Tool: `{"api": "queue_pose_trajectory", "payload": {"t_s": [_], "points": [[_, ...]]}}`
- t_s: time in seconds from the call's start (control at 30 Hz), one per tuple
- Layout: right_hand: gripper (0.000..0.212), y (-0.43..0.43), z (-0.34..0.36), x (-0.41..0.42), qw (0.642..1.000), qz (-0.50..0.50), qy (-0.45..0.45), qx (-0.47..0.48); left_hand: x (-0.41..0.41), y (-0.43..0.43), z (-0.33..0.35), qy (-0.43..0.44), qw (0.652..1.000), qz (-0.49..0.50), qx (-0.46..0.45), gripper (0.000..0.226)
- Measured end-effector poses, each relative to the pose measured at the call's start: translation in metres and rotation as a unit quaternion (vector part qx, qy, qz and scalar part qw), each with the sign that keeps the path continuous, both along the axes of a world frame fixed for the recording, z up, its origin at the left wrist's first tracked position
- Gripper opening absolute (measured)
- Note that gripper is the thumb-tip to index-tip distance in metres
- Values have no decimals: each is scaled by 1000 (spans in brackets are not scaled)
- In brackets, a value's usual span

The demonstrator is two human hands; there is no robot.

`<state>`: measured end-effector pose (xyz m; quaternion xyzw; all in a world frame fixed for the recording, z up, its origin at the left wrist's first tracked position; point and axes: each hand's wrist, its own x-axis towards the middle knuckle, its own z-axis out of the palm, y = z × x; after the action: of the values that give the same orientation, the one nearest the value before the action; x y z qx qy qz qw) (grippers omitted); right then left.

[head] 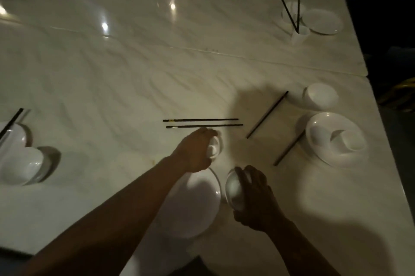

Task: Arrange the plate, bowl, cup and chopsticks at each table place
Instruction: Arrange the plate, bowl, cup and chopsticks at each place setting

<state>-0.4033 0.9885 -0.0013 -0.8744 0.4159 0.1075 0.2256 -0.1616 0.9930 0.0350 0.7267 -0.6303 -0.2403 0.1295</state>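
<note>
White cup (214, 148) in left hand (195, 152) — bowl (233, 189) in right (256, 194).

The tabletop (134, 62) looks like pale marble, smooth and very shiny. The white plate (190, 206) and bowl (233, 188) look glossy. The chopsticks (202, 123) are dark and smooth.

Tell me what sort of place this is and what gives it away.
Likely a restaurant dining room, dimly lit: one big pale marbled table, with white plates, bowls and cups repeated at several seats, and black chopsticks beside them. The left hand grips a cup, the right hand a bowl.
</note>
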Motion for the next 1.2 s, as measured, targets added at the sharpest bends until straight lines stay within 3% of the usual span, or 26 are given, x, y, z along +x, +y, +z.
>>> {"api": "queue_pose_trajectory", "payload": {"t_s": [0.13,0.47,0.8,1.0,1.2], "points": [[102,10,-4,-2,999,-39,-19,-3,43,61,15,-4,999,41,-22,72],[124,44,5,-9,998,-53,30,12,98,178,8,0,995,91,34,74],[119,59,-17,-28,994,-81,70,-16,91,210,-8,21,996,80,39,67],[130,58,-19,-30,995,-80,65,-14,89,213,-9,10,997,65,44,70],[118,53,-25,-31,993,-89,74,2,89,211,-6,20,997,48,55,75]]}}
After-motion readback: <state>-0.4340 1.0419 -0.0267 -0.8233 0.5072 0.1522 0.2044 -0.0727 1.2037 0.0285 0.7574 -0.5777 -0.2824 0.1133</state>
